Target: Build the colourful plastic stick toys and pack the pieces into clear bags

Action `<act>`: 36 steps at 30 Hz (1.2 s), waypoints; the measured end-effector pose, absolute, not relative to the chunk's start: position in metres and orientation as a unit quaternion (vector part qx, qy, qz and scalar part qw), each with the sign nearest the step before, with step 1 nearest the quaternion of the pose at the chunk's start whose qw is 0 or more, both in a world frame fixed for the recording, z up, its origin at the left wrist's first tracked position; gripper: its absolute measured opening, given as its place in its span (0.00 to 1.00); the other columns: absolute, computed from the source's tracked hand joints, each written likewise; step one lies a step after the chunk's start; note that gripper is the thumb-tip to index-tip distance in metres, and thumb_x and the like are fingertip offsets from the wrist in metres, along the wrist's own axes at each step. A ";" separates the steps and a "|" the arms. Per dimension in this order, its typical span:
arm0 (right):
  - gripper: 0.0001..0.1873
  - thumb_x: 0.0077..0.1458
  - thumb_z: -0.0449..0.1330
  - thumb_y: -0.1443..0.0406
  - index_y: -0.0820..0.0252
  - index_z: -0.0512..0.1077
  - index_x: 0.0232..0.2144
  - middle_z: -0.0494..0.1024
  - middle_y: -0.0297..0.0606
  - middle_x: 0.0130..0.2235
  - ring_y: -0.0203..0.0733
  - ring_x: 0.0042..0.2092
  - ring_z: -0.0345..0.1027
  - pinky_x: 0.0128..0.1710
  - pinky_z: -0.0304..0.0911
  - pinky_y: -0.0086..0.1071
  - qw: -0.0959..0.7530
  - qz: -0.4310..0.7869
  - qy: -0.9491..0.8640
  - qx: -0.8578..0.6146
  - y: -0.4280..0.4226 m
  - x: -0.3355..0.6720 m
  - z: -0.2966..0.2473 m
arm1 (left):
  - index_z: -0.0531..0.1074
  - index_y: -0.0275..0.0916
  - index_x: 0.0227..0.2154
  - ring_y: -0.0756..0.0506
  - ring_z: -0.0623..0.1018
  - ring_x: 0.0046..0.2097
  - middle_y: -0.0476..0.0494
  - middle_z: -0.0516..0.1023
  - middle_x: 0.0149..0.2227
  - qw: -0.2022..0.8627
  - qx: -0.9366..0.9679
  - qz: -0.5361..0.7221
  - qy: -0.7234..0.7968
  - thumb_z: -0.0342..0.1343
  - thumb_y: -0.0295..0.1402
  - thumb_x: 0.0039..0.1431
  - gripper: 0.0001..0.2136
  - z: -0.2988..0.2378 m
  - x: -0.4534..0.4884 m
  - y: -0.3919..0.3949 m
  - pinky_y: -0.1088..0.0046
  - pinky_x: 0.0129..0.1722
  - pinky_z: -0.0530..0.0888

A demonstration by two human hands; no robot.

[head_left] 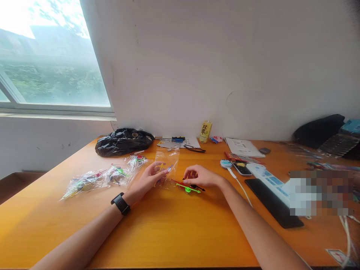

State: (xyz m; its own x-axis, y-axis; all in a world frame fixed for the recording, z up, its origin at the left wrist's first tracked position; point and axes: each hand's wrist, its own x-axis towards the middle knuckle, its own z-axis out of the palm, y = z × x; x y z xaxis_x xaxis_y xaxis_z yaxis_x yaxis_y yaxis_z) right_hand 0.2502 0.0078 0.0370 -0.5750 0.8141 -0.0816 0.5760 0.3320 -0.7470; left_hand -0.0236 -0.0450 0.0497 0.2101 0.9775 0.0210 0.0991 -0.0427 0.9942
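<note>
A clear plastic bag [165,159] stands partly upright in my left hand [152,175], whose thumb and fingers are closed on its side. Inside it show a yellow arrow-shaped piece [161,168] and some blue and white bits. To the right, my right hand [201,176] has its fingers curled low over the table, with a black arrow-shaped piece [200,187] at the fingertips. A green arrow-shaped piece [194,188] with a round part and a red strip lies just below those fingers. My fingertips partly hide the pieces.
Several clear bags of coloured parts [90,182] lie left on the wooden table [157,232]. A black plastic bag [123,142], screwdriver [178,139], glasses [194,149] and yellow drink carton [205,132] are behind. A power strip [267,180] and black slab [272,202] lie right, near a blurred area.
</note>
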 end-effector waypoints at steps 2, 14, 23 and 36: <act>0.20 0.53 0.69 0.50 0.58 0.78 0.40 0.78 0.36 0.34 0.39 0.33 0.68 0.31 0.61 0.30 0.169 0.369 -0.804 -0.434 0.005 0.246 0.037 | 0.70 0.40 0.55 0.46 0.76 0.34 0.46 0.80 0.37 0.513 0.578 0.429 0.467 0.66 0.50 0.57 0.28 0.051 -0.023 -0.046 0.73 0.33 0.68; 0.05 0.51 0.66 0.63 0.59 0.78 0.30 0.79 0.37 0.34 0.38 0.33 0.68 0.30 0.58 0.29 0.200 0.280 -0.811 -0.473 0.007 0.241 0.029 | 0.69 0.39 0.55 0.47 0.74 0.32 0.47 0.78 0.33 0.517 0.581 0.409 0.478 0.64 0.51 0.58 0.28 0.058 -0.021 -0.050 0.73 0.31 0.67; 0.03 0.49 0.64 0.66 0.59 0.72 0.28 0.78 0.33 0.26 0.36 0.25 0.68 0.23 0.61 0.27 0.290 0.403 -0.697 -0.517 0.015 0.251 0.034 | 0.70 0.41 0.56 0.48 0.73 0.31 0.48 0.77 0.32 0.500 0.632 0.365 0.466 0.60 0.54 0.61 0.27 0.050 -0.026 -0.046 0.75 0.28 0.64; 0.07 0.47 0.67 0.64 0.61 0.75 0.28 0.80 0.37 0.24 0.37 0.22 0.69 0.19 0.61 0.27 0.255 0.483 -0.665 -0.509 0.023 0.262 0.021 | 0.74 0.38 0.53 0.46 0.74 0.35 0.43 0.79 0.38 0.454 0.654 0.328 0.508 0.59 0.52 0.61 0.26 0.062 -0.023 -0.050 0.73 0.31 0.68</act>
